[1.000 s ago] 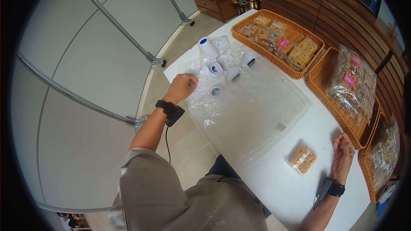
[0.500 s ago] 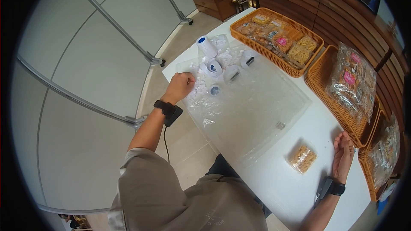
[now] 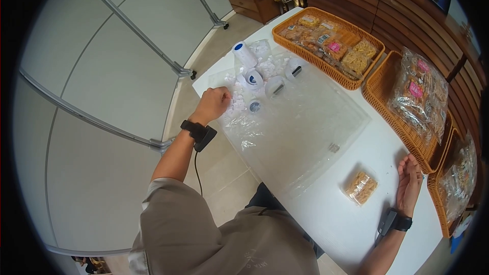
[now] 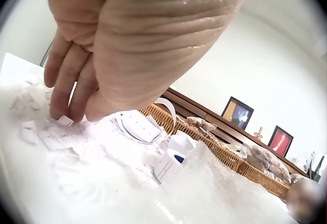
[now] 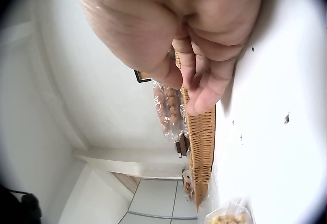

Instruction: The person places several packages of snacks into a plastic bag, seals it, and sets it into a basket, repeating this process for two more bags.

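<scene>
My left hand (image 3: 214, 104) is at the table's left edge, beside small white paper pieces (image 3: 238, 103). In the left wrist view its fingers (image 4: 76, 86) point down and touch the paper pieces (image 4: 64, 138); whether one is between thumb and fingers, I cannot tell. White rolls (image 3: 245, 55) and tape-like rings (image 3: 253, 78) lie beyond it on a clear plastic sheet (image 3: 305, 127). My right hand (image 3: 409, 186) rests on its side on the white table, fingers loosely bent and holding nothing, close to a wicker basket (image 3: 402, 135). Left of it lies a wrapped noodle-like pack (image 3: 361, 188).
Another wicker basket (image 3: 354, 86) with several wrapped packs stands along the table's far edge. Large filled bags (image 3: 418, 94) lie in the basket by my right hand, and a third basket (image 3: 439, 214) stands at the far right. Grey partition panels (image 3: 97, 137) are on the left.
</scene>
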`<state>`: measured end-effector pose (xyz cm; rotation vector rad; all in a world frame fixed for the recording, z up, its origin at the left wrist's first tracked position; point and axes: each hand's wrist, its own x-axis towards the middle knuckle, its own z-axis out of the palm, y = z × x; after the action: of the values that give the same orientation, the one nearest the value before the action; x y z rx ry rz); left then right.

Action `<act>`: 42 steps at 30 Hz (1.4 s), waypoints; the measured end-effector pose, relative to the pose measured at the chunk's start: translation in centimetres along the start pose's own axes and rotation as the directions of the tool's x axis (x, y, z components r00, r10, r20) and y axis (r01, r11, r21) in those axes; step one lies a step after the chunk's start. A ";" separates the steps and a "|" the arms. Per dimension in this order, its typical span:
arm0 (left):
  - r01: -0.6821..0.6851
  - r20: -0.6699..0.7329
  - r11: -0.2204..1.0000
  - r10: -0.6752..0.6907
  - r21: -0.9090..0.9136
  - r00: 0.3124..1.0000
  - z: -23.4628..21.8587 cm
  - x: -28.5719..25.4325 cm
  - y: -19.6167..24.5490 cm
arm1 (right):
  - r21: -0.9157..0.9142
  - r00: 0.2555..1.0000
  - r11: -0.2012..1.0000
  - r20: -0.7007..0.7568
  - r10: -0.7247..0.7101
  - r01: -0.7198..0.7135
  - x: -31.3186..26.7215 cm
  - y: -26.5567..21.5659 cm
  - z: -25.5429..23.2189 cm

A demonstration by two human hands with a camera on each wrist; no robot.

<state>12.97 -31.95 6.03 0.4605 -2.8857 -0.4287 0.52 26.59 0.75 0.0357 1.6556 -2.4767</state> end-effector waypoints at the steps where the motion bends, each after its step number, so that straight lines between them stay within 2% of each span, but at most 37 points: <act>1: 0.004 0.006 1.000 -0.004 -0.002 1.000 0.0 0.0 -0.2 | 0.001 1.000 1.000 0.000 0.000 0.000 0.0 0.0 0.0; 8: 0.008 0.068 0.998 -0.004 -0.060 0.998 -0.5 -0.1 0.2 | 0.001 1.000 1.000 -0.006 0.007 -0.007 0.0 -0.1 0.1; 13: 0.021 0.066 0.965 -0.004 -0.260 0.998 -0.3 0.1 -0.6 | -0.010 1.000 1.000 0.011 0.003 -0.002 -0.1 -0.2 0.4; 14: 0.008 0.070 0.953 0.014 -0.303 0.997 -0.2 0.3 -1.0 | -0.020 1.000 1.000 0.013 0.000 0.000 -0.1 -0.2 0.5; 16: -0.051 0.055 0.976 0.064 -0.211 0.996 -0.9 0.6 -0.6 | -0.051 0.999 0.998 0.008 -0.035 0.035 -0.3 -0.2 0.8; 17: -0.122 -0.012 0.986 0.122 -0.117 0.992 -1.3 0.7 0.1 | -0.079 0.999 0.996 -0.018 -0.043 0.042 -0.4 -0.3 1.2; 18: -0.202 -0.098 0.970 0.190 -0.134 0.977 -1.6 0.9 0.7 | -0.060 0.999 0.998 -0.034 -0.029 0.027 -0.5 -0.2 1.2; 19: -0.229 -0.120 0.962 0.212 -0.152 0.970 -1.0 1.7 -0.8 | -0.021 0.999 0.999 -0.014 -0.030 0.030 -0.2 0.2 0.4; 20: -0.047 -0.078 0.985 0.034 -0.167 0.996 -2.2 1.7 1.8 | -0.016 0.999 0.999 -0.014 -0.031 0.030 -0.3 -0.1 0.6; 22: -0.035 -0.060 0.931 0.014 -0.363 0.998 -2.9 2.6 3.8 | 0.032 1.000 0.999 -0.026 -0.001 0.002 -0.5 -0.5 0.9; 25: -0.048 -0.006 0.880 0.052 -0.472 0.999 -4.8 3.5 9.6 | 0.044 1.000 0.999 -0.013 0.006 -0.006 -0.5 -0.7 1.0; 30: -0.098 0.104 0.690 0.245 -0.717 0.964 -5.3 5.8 21.1 | 0.057 1.000 0.998 -0.007 0.020 -0.020 -0.5 -0.7 1.0; 33: -0.003 0.248 0.617 0.322 -0.787 0.913 -3.6 7.2 28.8 | 0.061 1.000 0.998 0.001 0.015 -0.015 -0.4 -0.6 1.0; 37: 0.144 0.441 0.559 0.443 -0.817 0.781 1.6 11.1 37.4 | 0.073 1.000 0.997 0.004 0.013 -0.013 -0.5 -0.6 0.7; 40: 0.093 0.467 0.631 0.457 -0.770 0.757 4.7 12.9 40.4 | 0.073 1.000 0.997 0.003 0.026 -0.026 -0.5 -0.7 0.9; 42: 0.083 0.466 0.658 0.433 -0.749 0.771 6.1 13.3 41.8 | 0.077 0.999 0.996 -0.003 0.035 -0.035 -0.4 -0.7 0.9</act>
<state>-12.35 3.23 15.06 -0.1816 -2.8568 -1.9355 0.88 26.10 1.80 0.0784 1.5476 -2.5146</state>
